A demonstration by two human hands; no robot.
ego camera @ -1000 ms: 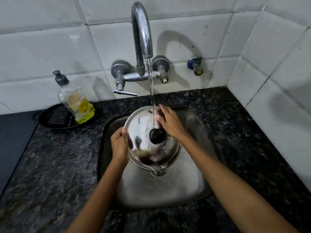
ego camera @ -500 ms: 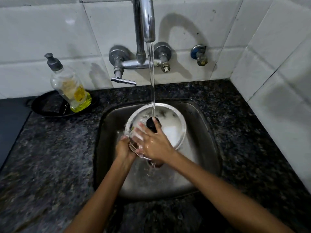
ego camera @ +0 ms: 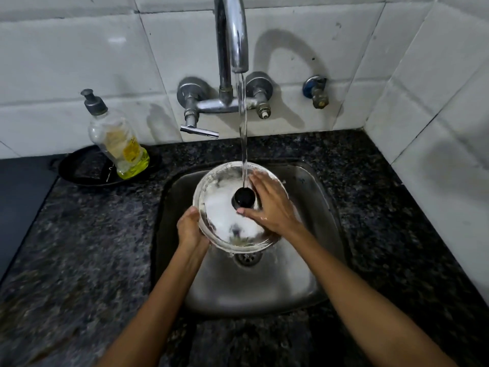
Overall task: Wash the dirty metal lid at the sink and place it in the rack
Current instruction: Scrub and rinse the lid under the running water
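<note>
Metal lid: held over the steel sink, above the drain, knob side up and tilted toward the camera; soapy film across the dome, dark residue along the near rim.
Knob: black, at the lid's centre, the water stream landing on or just beside it.
Left hand: closed around the lid's near-left edge, thumb on the upper surface, fingers hidden beneath.
Right hand: laid flat on the lid's right side, fingers spread and extended beside the knob, thumb pointing left below the knob; wet; not clamped on anything.
Tap: wall-mounted chrome spout, running; lever handle at lower left.
Angle valve: on the tiled wall, right of the tap.
Soap bottle: clear pump bottle, yellow liquid low inside, standing in a black dish left of the sink.
Counter: dark speckled granite surrounding the sink.
Rack: not visible in this view.
</note>
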